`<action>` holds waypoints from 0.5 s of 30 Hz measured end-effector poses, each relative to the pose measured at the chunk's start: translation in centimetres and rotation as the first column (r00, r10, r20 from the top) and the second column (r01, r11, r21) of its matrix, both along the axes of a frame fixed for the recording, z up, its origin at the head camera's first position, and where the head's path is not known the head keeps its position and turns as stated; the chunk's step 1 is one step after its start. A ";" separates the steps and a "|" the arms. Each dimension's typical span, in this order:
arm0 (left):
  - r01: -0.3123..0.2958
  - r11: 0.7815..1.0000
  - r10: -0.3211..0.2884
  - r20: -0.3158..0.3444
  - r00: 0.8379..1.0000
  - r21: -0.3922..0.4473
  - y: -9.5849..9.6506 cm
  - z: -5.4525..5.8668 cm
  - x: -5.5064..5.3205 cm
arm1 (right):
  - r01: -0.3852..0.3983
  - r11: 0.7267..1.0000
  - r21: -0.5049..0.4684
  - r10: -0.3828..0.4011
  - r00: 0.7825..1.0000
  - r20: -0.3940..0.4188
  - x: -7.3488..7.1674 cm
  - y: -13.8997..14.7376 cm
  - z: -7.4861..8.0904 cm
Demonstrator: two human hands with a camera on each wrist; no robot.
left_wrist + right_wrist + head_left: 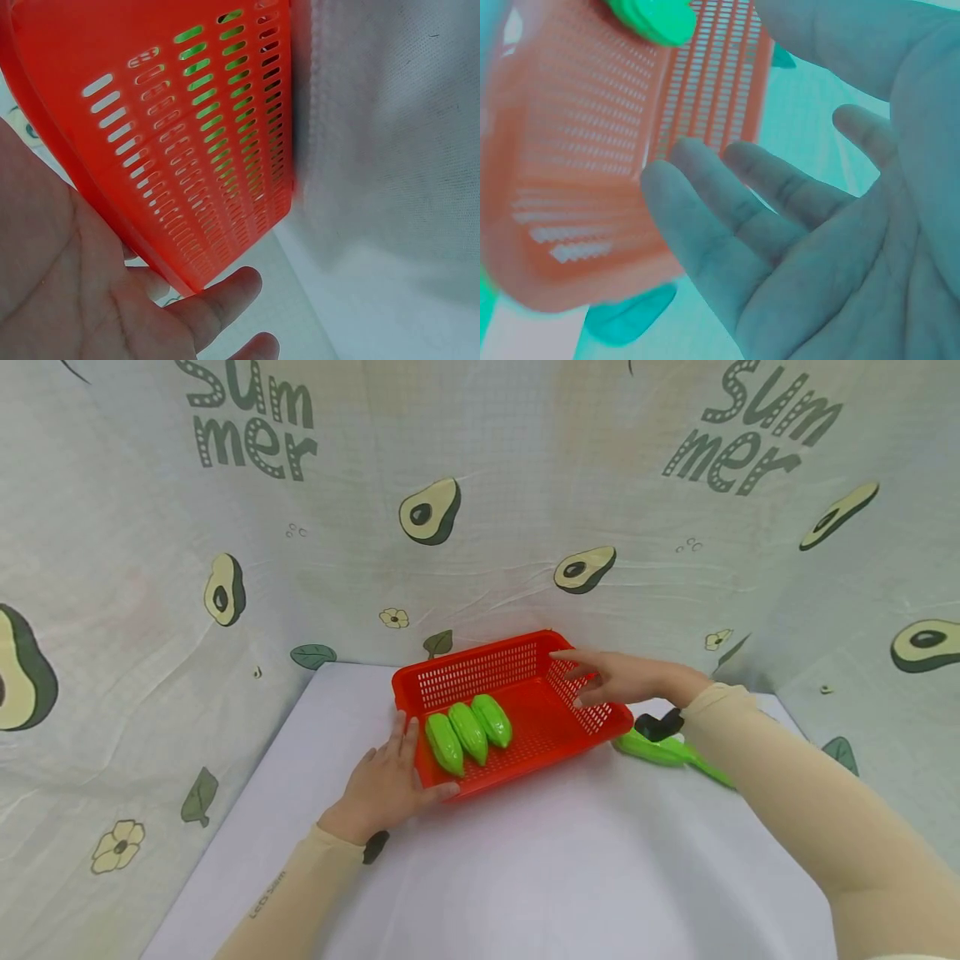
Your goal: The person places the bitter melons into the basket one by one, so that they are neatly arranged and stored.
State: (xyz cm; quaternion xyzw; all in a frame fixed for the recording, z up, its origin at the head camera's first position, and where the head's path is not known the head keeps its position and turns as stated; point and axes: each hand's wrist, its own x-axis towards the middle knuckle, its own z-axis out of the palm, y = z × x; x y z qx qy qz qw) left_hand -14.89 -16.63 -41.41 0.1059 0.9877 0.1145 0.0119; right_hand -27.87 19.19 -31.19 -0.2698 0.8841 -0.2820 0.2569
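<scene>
A red plastic basket with slotted walls stands on the table. Three shiny green ribbed toy vegetables lie side by side in its left half. My left hand rests along the basket's left end, fingers extended over the rim and thumb at the front corner. In the left wrist view, this hand is against the rim, with green showing through the slots. Above the basket's right end hovers my right hand, fingers spread and holding nothing. The right wrist view shows its palm facing the basket.
Right of the basket, a green toy vegetable with a long thin stem lies on the white table, partly hidden by the right wrist. A cloth printed with avocados stands behind and at both sides.
</scene>
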 end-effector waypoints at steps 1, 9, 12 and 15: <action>0.000 1.000 0.000 -0.003 1.000 0.000 0.0 -0.1 0.0 | 0.006 1.000 -0.020 -0.006 1.000 -0.003 0.4 0.9 -0.1; 0.000 1.000 0.000 -0.008 1.000 0.001 0.2 -0.4 -0.2 | 0.108 0.984 -0.144 -0.110 0.994 -0.011 3.7 8.6 -2.1; 0.004 1.000 -0.004 -0.004 1.000 0.003 0.2 -0.3 -0.2 | 0.156 0.978 -0.138 -0.164 0.985 -0.054 4.7 10.9 -3.3; -0.001 1.000 0.001 0.005 1.000 -0.002 0.1 -0.3 -0.2 | 0.183 0.977 -0.105 -0.193 0.977 -0.092 5.4 12.5 -4.7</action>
